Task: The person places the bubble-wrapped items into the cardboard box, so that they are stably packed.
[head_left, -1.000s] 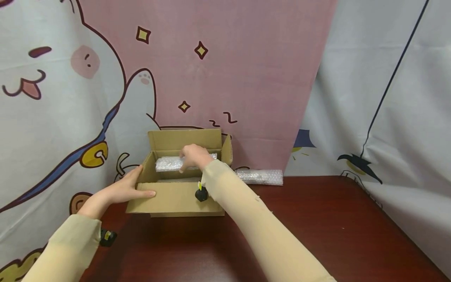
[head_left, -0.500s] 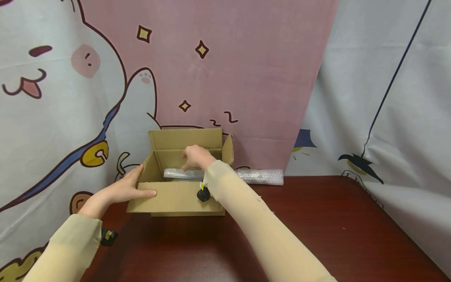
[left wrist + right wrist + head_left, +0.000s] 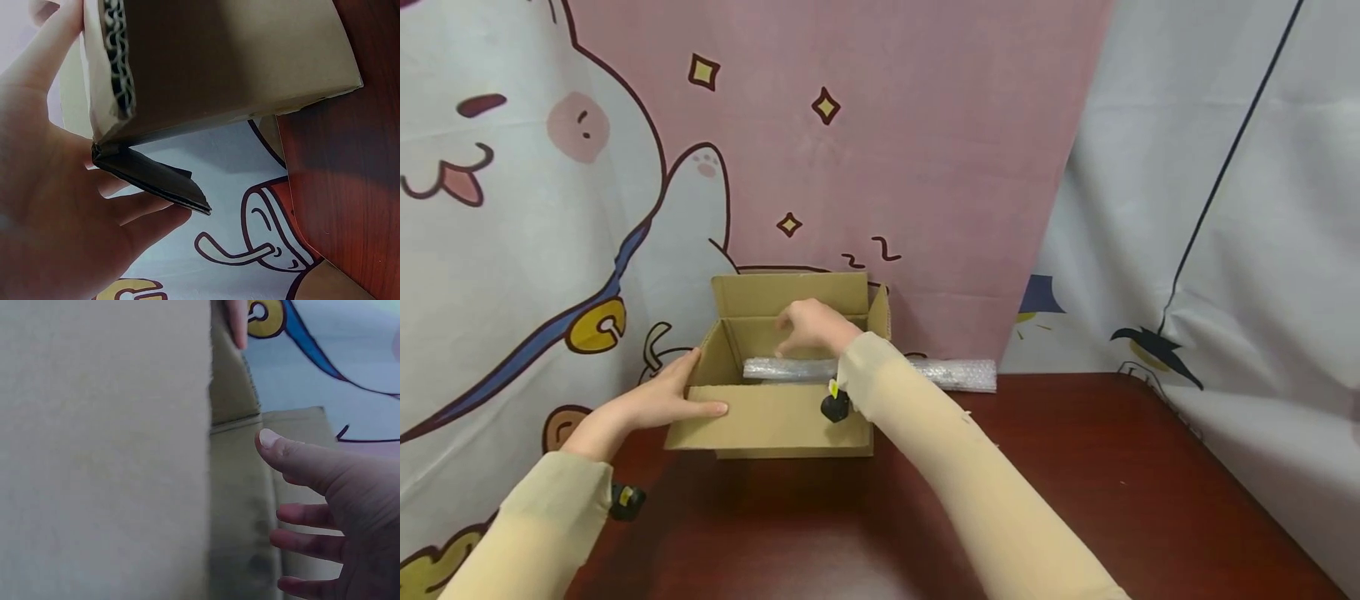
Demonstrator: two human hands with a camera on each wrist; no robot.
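Observation:
An open cardboard box [image 3: 793,450] stands against the curtain at the table's far side. My left hand [image 3: 655,404] grips its left front corner, thumb on the front flap [image 3: 775,417]. In the left wrist view the fingers [image 3: 150,219] reach behind a side flap [image 3: 156,181]. Inside the box lies a bubble-wrapped pack [image 3: 782,368], its lower part hidden by the front flap. Over the box opening hovers my right hand [image 3: 814,323]. Its spread, bent fingers [image 3: 309,544] hold nothing in the right wrist view.
Another bubble-wrapped pack [image 3: 966,375] lies at the table's back edge, just right of the box, partly behind my right sleeve [image 3: 925,408]. Dark red tabletop [image 3: 1075,500] extends to the right. A printed curtain [image 3: 925,150] hangs close behind.
The bubble-wrapped pack has left my right hand and dropped lower into the box. My right hand has risen slightly. The left hand keeps its hold on the box.

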